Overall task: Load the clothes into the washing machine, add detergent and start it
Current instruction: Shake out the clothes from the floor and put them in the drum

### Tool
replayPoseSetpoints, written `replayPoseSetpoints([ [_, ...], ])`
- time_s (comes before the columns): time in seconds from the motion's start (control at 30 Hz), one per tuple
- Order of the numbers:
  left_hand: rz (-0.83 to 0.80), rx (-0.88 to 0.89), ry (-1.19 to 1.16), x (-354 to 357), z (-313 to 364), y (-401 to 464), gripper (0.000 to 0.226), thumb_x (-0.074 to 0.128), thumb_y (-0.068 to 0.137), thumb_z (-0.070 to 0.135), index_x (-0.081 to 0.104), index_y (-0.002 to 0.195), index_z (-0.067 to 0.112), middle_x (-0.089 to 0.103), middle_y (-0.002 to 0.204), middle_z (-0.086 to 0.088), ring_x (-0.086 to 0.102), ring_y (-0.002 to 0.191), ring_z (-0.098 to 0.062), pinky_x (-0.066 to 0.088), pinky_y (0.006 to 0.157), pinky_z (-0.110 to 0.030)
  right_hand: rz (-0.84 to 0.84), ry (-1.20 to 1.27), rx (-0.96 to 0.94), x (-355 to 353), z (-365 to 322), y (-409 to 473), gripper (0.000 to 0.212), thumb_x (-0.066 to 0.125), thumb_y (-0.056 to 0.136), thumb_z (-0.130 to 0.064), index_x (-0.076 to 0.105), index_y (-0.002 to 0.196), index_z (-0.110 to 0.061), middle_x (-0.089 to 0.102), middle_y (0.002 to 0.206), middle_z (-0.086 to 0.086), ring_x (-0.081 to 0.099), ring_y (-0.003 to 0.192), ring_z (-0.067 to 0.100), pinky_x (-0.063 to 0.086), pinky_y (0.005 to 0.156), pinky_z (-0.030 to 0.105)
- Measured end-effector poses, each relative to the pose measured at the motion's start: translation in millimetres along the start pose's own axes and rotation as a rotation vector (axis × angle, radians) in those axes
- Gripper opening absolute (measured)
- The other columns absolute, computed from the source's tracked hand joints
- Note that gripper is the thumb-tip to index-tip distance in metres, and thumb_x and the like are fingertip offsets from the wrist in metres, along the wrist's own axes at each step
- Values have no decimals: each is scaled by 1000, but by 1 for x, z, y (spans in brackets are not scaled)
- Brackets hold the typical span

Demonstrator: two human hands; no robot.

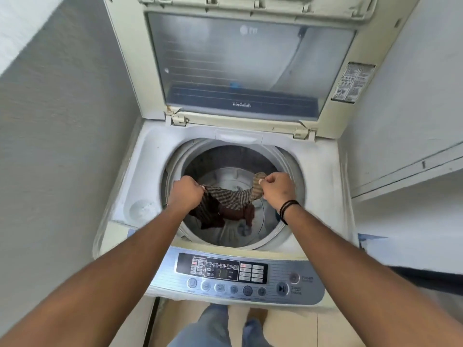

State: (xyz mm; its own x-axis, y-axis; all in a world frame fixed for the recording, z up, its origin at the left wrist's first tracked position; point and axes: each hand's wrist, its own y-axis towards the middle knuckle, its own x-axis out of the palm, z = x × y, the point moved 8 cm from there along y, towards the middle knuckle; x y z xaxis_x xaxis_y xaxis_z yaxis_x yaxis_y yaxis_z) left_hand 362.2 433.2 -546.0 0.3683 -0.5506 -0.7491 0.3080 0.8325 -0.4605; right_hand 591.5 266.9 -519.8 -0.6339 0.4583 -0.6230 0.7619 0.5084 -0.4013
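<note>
Head view: top-loading washing machine (140, 156) seen from above, lid (250, 68) raised upright.
Garment: a brown checked cloth (225, 204) is held stretched over the drum opening (172, 171), its lower part hanging into the drum.
Left hand (186, 192): fingers curled tight around the cloth's left edge.
Right hand (276, 187): fingers pinched closed on the cloth's right corner; black bands (288, 209) worn at the wrist.
Control panel (298, 274): at the near edge, untouched.

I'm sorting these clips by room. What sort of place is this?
Probably a home laundry corner: a top-loading washing machine with its lid raised fills a narrow gap between plain walls, and both hands hold a checked garment over the drum.
</note>
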Motion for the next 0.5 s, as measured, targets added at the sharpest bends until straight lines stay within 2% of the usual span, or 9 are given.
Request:
replayPoseSetpoints([
  [0.1,-30,-36,42,10,-12,15,34,61,93,26,57,65,8,69,82,-21,65,70,-34,46,62,-31,26,-56,58,13,14,13,29,67,88,-19,61,60,-14,69,70,6,67,74,24,48,68,25],
  [0.2,-43,-70,2,16,-24,25,37,60,94,26,63,67,2,70,72,-19,67,63,-31,59,64,-37,32,-68,98,27,24,20,32,65,88,-17,56,58,-16,70,70,10,69,72,27,56,70,30],
  [0.33,-57,-103,-141,25,-28,31,30,60,94,25,68,73,4,72,77,-18,71,74,-35,62,73,-48,40,-60,156,37,31,24,25,64,88,-16,57,65,-18,73,83,15,71,80,31,60,78,39],
  [0.4,-44,-81,-211,28,-24,31,23,60,94,26,67,76,13,73,83,-15,71,79,-35,61,76,-48,55,-39,179,39,32,24,20,64,88,-17,61,69,-18,74,85,14,71,81,30,60,79,37],
  [0.5,-15,-63,-338,28,-18,28,21,64,92,30,69,79,15,71,73,-6,70,71,-32,61,71,-47,89,16,183,40,31,21,17,64,88,-20,65,72,-19,73,81,7,70,79,27,57,76,32],
])
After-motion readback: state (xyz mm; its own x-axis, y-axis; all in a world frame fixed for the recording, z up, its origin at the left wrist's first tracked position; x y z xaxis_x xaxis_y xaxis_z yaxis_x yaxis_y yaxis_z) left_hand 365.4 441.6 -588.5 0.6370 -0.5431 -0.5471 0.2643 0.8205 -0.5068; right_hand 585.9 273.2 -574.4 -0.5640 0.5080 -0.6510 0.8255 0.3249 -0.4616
